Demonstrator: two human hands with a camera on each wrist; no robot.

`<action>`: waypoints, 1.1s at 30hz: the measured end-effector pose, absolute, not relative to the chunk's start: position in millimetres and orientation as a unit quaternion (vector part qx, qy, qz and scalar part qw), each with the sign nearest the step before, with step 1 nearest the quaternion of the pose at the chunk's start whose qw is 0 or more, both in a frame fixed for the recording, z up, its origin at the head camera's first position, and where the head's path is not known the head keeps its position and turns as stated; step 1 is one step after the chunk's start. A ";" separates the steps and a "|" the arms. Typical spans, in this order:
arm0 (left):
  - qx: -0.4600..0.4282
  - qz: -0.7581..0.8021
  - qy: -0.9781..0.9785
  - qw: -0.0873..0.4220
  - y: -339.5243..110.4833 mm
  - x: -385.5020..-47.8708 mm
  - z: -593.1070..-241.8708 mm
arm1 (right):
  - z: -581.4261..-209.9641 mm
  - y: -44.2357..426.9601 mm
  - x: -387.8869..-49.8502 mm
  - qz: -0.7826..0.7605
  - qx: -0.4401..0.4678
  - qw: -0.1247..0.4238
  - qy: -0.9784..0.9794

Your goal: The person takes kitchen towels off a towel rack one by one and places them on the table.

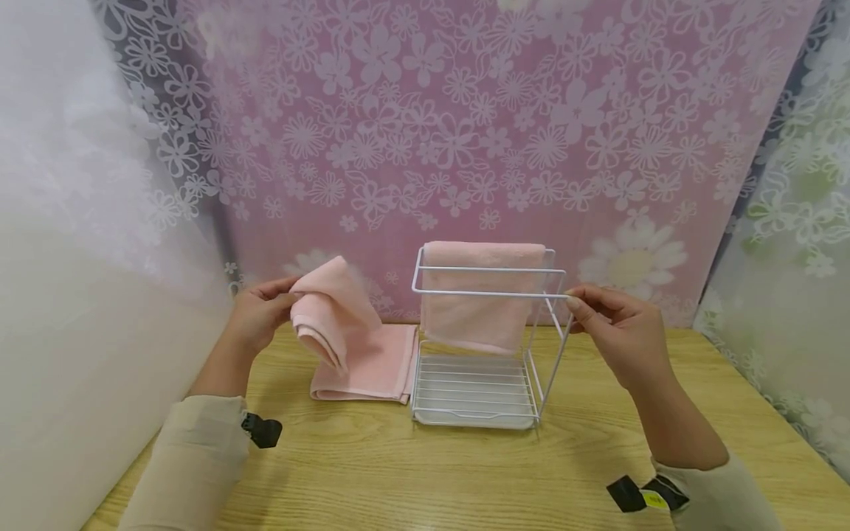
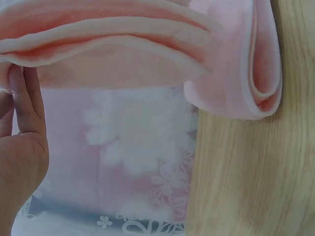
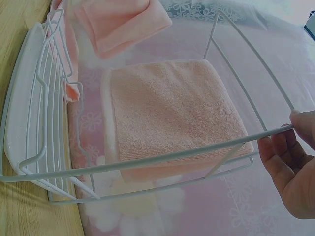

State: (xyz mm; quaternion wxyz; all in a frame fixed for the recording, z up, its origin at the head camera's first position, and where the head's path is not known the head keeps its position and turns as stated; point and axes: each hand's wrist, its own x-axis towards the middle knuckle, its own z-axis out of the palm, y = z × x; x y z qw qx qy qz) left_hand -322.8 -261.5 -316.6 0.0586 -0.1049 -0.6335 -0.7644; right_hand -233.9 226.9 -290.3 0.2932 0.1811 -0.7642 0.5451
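My left hand [image 1: 263, 316] pinches the edge of a folded pink towel [image 1: 337, 299], lifted and drooping above another folded pink towel [image 1: 381, 365] that lies on the table against the rack's left side. In the left wrist view the fingers of the left hand [image 2: 24, 123] hold the layered edges of the lifted towel [image 2: 113, 59]. My right hand [image 1: 620, 335] pinches the upper right corner of the white wire rack [image 1: 491, 295]. A third pink towel [image 1: 485, 317] hangs over the rack's rear top bar. The right wrist view shows the right hand [image 3: 295, 162] gripping the wire beside the hanging towel [image 3: 172, 113].
A white tray [image 1: 474, 423] sits in the base of the rack, under its wire shelf. The wooden table [image 1: 398, 479] runs up to a pink flowered sheet [image 1: 465, 147] behind. Pale sheets hang at the left [image 1: 99, 221] and right.
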 end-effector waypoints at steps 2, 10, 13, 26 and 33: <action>-0.101 -0.767 -0.632 0.051 -260.3 -324.3 -319.9 | -290.6 227.0 -233.9 0.545 0.180 0.293 -0.765; -0.062 -0.715 -0.695 0.039 -279.6 -326.3 -332.2 | -291.5 227.0 -234.7 0.559 0.177 0.287 -0.758; -0.053 -0.692 -0.719 0.031 -292.6 -327.4 -332.2 | -291.8 227.1 -235.3 0.560 0.179 0.284 -0.757; -0.028 -0.544 -0.838 0.028 -335.1 -334.6 -344.1 | -291.2 226.0 -236.4 0.560 0.185 0.296 -0.752; -0.014 -0.409 -0.909 0.079 -347.0 -334.3 -358.1 | -291.7 226.3 -236.2 0.562 0.185 0.294 -0.751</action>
